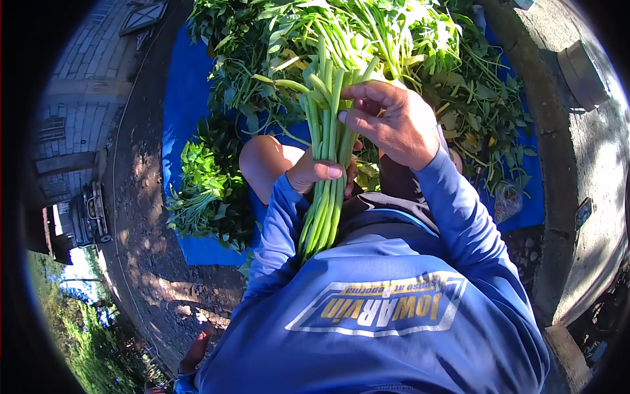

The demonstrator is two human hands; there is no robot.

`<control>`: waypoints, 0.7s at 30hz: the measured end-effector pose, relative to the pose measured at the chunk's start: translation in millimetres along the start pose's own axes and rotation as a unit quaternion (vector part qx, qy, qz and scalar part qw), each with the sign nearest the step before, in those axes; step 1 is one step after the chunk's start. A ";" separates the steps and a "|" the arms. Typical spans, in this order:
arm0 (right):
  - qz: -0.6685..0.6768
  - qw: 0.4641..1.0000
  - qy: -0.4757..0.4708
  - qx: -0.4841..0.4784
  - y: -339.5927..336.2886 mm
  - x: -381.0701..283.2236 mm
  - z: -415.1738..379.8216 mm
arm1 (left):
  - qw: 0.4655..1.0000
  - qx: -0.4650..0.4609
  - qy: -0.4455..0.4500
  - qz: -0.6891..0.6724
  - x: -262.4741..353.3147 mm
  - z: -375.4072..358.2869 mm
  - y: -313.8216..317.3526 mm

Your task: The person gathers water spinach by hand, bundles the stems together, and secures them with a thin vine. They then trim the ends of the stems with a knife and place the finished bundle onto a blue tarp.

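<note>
A bunch of long green stalks (326, 134) stands upright in front of my chest, its lower ends (319, 230) near my lap. My left hand (318, 173) is wrapped round the middle of the bunch, thumb across the front. At the upper right side of the bunch is my right hand (397, 121), fingers curled, with the thumb and forefinger tips at the edge stalks. Its other fingers are partly hidden. Behind the bunch lies a large heap of leafy greens (433, 39). A smaller leafy bundle (200, 177) rests to the left.
The greens lie on a blue tarp (177, 98) around my bent legs. A concrete ledge (584, 171) runs along the right, with a block-like object (583, 75) on it. A clear plastic bag (507, 202) sits at the tarp's right. Another person's hand (195, 351) shows at lower left.
</note>
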State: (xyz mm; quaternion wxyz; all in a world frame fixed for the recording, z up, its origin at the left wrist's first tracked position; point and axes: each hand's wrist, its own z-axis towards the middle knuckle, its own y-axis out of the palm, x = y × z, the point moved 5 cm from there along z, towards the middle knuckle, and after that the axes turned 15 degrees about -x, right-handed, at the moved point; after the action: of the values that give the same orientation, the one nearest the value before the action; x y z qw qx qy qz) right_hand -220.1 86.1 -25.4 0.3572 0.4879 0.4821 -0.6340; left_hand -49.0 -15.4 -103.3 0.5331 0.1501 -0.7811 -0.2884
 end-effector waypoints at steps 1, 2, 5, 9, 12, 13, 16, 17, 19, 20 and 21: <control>-0.013 1.000 -0.009 0.003 -0.4 -3.1 -0.1 | 1.000 0.008 0.000 -0.004 -1.0 0.1 -0.5; -0.027 0.999 -0.019 0.004 -0.2 -5.6 0.8 | 1.000 0.017 0.001 -0.007 -2.3 -0.2 -0.3; 0.001 0.998 -0.036 0.054 6.6 10.8 9.6 | 1.000 0.016 -0.003 0.017 1.7 0.2 6.3; 0.196 0.968 -0.049 0.149 21.8 71.7 39.1 | 0.998 0.035 -0.032 0.047 3.0 7.4 13.7; 0.159 0.971 0.064 0.166 -4.8 42.5 22.0 | 0.998 0.057 0.010 -0.021 2.2 0.5 2.7; 0.112 0.978 0.075 0.161 -11.5 38.2 18.8 | 0.997 0.067 0.015 -0.034 1.1 -3.8 1.6; 0.010 0.993 0.113 0.033 -8.0 37.5 18.4 | 0.996 0.055 0.022 -0.068 -3.2 -7.7 -8.8; -0.004 0.993 0.118 0.029 -6.0 31.9 17.1 | 0.997 0.048 0.016 -0.055 -2.4 -4.4 -8.6; -0.023 0.989 0.145 0.032 -7.7 29.8 17.2 | 0.999 0.040 0.011 -0.028 0.8 -0.8 -6.1; -0.029 0.987 0.156 0.038 -8.1 30.1 17.5 | 0.999 0.040 0.014 -0.022 4.8 -0.1 -1.7; -0.035 0.984 0.167 0.043 -9.1 30.7 17.9 | 0.999 0.045 0.015 -0.021 3.0 -0.6 -3.8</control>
State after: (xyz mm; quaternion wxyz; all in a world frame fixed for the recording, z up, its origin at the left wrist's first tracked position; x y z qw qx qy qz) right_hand -241.7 72.0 -51.6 0.2281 0.5844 0.5243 -0.5758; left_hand -49.9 -20.2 -103.1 0.5311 0.1947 -0.7821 -0.2614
